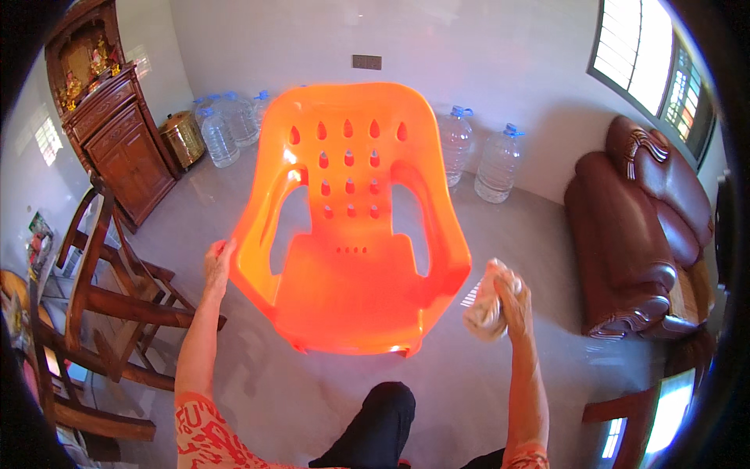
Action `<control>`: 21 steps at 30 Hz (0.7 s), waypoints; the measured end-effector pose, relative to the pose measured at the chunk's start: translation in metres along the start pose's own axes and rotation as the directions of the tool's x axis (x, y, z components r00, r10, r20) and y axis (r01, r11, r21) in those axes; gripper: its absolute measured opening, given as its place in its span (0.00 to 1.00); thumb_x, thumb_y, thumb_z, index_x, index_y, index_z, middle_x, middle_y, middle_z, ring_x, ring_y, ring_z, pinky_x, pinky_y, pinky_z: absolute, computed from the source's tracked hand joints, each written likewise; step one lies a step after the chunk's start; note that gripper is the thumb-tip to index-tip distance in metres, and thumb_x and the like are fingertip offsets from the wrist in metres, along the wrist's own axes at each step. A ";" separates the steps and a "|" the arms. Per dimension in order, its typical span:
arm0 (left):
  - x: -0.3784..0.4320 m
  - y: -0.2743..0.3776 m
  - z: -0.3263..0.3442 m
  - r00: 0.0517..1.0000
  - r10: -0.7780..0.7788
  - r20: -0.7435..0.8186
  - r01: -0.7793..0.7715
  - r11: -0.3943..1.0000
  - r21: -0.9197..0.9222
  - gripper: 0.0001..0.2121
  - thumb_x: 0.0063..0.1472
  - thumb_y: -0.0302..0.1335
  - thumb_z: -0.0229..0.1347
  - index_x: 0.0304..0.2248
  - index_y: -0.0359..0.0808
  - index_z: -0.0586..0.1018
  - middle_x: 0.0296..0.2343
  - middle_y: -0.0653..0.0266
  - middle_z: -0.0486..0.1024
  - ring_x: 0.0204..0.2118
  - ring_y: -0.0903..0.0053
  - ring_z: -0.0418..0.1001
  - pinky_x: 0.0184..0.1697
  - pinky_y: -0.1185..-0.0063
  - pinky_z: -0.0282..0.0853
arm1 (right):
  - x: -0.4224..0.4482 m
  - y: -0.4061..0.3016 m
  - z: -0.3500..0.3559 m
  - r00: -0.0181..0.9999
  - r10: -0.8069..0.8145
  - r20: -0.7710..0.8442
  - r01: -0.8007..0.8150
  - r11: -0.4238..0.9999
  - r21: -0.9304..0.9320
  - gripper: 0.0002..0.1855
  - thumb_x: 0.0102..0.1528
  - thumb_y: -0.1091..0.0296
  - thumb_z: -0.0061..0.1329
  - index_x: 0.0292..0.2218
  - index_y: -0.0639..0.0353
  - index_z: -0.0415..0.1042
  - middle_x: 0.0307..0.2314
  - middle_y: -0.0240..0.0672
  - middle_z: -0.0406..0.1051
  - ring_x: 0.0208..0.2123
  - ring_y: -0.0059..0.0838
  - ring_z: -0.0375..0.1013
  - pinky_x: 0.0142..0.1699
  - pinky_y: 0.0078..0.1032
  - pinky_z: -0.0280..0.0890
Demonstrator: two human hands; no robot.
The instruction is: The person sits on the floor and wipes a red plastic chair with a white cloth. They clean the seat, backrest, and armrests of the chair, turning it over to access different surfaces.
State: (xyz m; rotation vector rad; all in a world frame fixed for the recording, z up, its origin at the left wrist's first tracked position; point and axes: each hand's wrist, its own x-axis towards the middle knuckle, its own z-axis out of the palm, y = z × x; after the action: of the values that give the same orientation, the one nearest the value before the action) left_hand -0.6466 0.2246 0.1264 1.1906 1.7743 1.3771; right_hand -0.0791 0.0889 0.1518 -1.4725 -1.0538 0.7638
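An orange plastic armchair (351,281) stands upright on the floor before me, its seat facing me. My left hand (219,261) is at the outer edge of the armrest on the left, fingers partly hidden; it appears to grip that edge. Off the other armrest, with a gap between, my right hand (517,302) holds a bunched pale cloth (487,308). Rows of drop-shaped holes pierce the chair's backrest, and large openings lie under both armrests.
Several large water bottles (496,167) line the wall behind the chair. A brown leather sofa (621,234) is at right. Wooden chairs (135,305) crowd the left, near a carved wooden cabinet (126,146) and a gold-coloured drum-shaped container (183,140).
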 end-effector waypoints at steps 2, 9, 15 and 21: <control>-0.001 0.021 0.009 0.991 -0.050 0.127 0.058 0.997 -0.057 0.25 0.56 0.42 0.58 0.45 0.29 0.75 0.37 0.62 0.76 0.40 0.77 0.72 0.43 0.79 0.66 | 0.036 -0.020 0.038 0.998 0.052 0.036 -0.047 0.992 -0.117 0.26 0.53 0.55 0.52 0.47 0.66 0.70 0.32 0.36 0.73 0.36 0.23 0.71 0.42 0.24 0.66; 0.035 -0.002 0.012 0.904 -0.191 0.382 0.229 0.972 -0.056 0.24 0.54 0.37 0.61 0.45 0.28 0.75 0.38 0.61 0.76 0.38 0.77 0.74 0.42 0.79 0.69 | 0.081 -0.017 0.069 0.908 0.367 0.202 -0.339 0.927 -0.160 0.19 0.45 0.57 0.61 0.31 0.63 0.74 0.23 0.28 0.69 0.25 0.19 0.67 0.30 0.22 0.65; 0.032 0.009 0.004 0.908 -0.126 0.398 0.249 0.929 -0.272 0.21 0.54 0.33 0.61 0.44 0.28 0.75 0.38 0.61 0.76 0.38 0.76 0.75 0.42 0.78 0.70 | 0.077 -0.009 0.072 0.959 0.211 0.189 -0.219 0.975 0.023 0.13 0.45 0.62 0.59 0.27 0.61 0.73 0.19 0.27 0.67 0.22 0.18 0.66 0.25 0.23 0.62; 0.008 0.082 -0.034 0.908 -0.053 0.415 0.210 0.916 -0.342 0.17 0.54 0.30 0.59 0.42 0.27 0.76 0.35 0.61 0.77 0.35 0.76 0.76 0.39 0.79 0.71 | 0.080 -0.051 0.051 0.962 0.177 0.208 -0.217 0.958 0.187 0.12 0.46 0.63 0.59 0.28 0.61 0.74 0.20 0.28 0.69 0.23 0.19 0.69 0.26 0.24 0.65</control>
State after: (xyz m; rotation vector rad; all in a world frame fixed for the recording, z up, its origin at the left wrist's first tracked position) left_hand -0.6555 0.2223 0.2148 1.0229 1.2106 1.2204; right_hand -0.1038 0.1820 0.1999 -1.3558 -0.9423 1.1419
